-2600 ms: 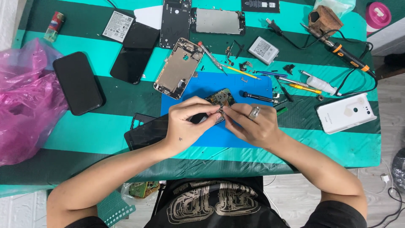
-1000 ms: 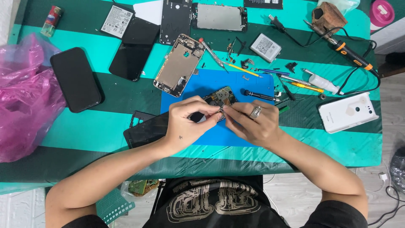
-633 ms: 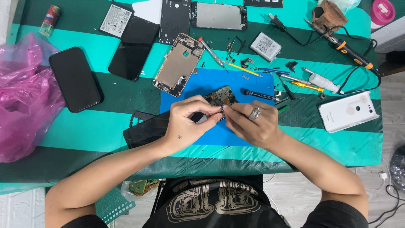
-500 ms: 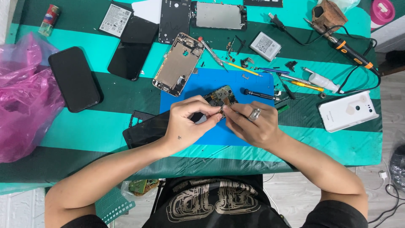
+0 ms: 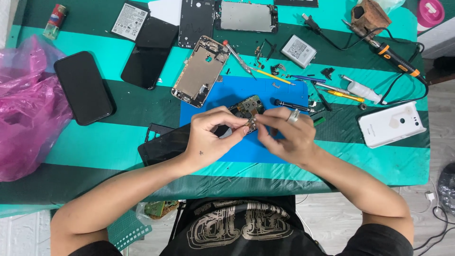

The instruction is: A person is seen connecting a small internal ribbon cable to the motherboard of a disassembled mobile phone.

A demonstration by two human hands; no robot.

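Fingertips of both hands stay pinched together on the small green-and-metal circuit board (image 5: 249, 110) at frame centre, over the blue work mat (image 5: 284, 92). Left hand (image 5: 211, 137) and right hand (image 5: 284, 135) have barely shifted; fine work continues.

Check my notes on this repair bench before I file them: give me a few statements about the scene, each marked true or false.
1. Both hands meet at a small circuit board over the blue mat. True.
2. The right hand wears a ring. True.
3. The pink bag lies at the right edge of the table. False: it lies at the left edge.
4. The white phone back rests on the blue mat. False: it lies apart, to the right, on the striped cloth.
5. The soldering iron lies untouched at the far right. True.
6. The left hand holds the black phone. False: that phone lies alone, well to the left.
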